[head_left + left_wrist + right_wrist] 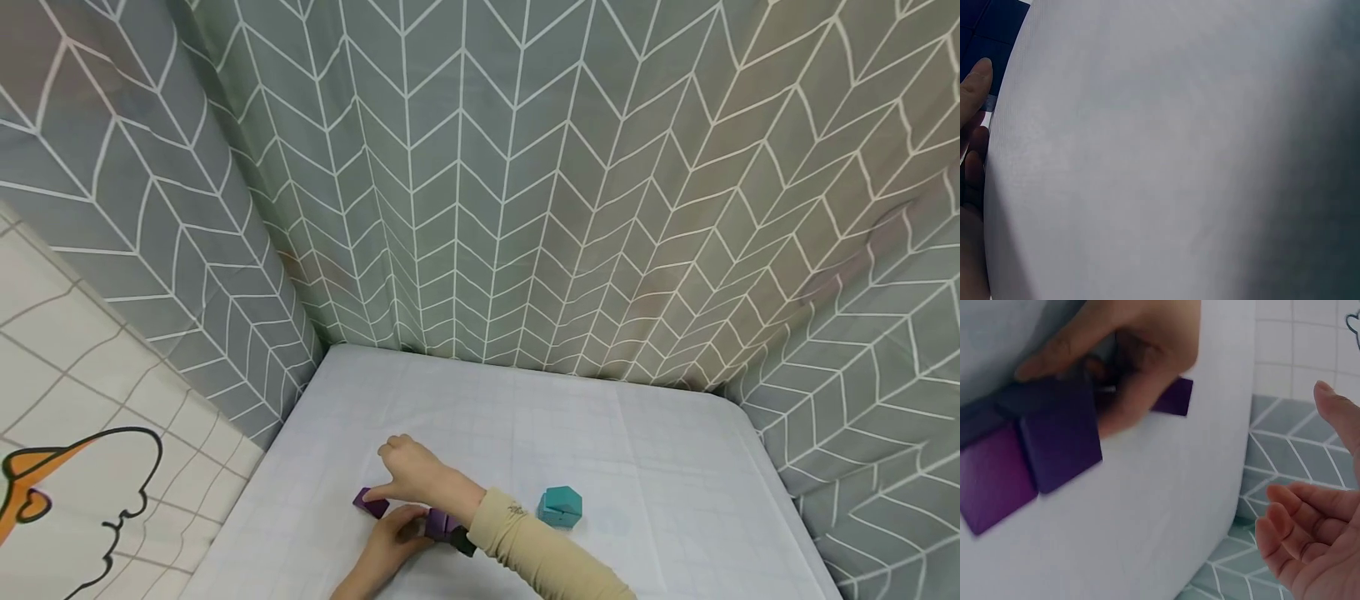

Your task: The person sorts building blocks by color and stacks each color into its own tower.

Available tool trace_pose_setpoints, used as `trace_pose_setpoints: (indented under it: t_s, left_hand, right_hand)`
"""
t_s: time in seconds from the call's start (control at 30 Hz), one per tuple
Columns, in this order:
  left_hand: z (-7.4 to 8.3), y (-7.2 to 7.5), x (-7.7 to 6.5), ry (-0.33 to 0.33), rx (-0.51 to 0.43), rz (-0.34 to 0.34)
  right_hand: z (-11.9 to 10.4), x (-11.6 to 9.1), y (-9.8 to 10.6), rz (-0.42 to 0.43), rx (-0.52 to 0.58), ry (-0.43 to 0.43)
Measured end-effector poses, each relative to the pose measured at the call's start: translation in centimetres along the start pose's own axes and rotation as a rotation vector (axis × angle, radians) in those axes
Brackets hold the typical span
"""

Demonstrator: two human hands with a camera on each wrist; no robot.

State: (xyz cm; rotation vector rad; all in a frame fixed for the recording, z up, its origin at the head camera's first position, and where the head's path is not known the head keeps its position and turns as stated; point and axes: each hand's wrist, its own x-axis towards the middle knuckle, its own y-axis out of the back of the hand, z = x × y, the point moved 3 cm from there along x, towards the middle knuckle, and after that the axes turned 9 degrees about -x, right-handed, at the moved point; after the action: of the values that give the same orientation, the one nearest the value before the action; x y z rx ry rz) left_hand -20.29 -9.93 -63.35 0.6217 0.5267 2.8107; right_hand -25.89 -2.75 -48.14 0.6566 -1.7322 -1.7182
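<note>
My left hand (384, 540) grips a group of purple blocks (437, 524) standing on the white table. In the right wrist view its thumb lies along the top of these blocks (1063, 444), which sit side by side. At their right end a dark, nearly black piece (462, 542) is partly covered by the right sleeve. My right hand (414, 471) reaches across above the left one, holding nothing, its fingers (1310, 531) loosely bent. Beneath its thumb in the head view lies a separate purple block (377, 508); the right wrist view shows the hand apart from it.
A teal block cluster (561, 507) stands on the white table (637, 467), right of my right forearm. Grey chevron-patterned curtains (487, 208) hang along the back and sides. A white panel with grid lines (90, 367) borders the left.
</note>
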Motion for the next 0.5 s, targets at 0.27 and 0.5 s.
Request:
trace_pose_setpoints:
  t_s: [0.27,0.5]
  left_hand:
    - [-0.2,-0.2,-0.2,0.208,-0.044,-0.067]
    - [-0.4,-0.1,-0.6,0.222,-0.012,-0.061]
  right_hand:
    - [-2.3,1.5,-1.9,-0.101,-0.095,-0.03]
    - [-3.2,1.8,-3.8,-0.275,-0.135,-0.169]
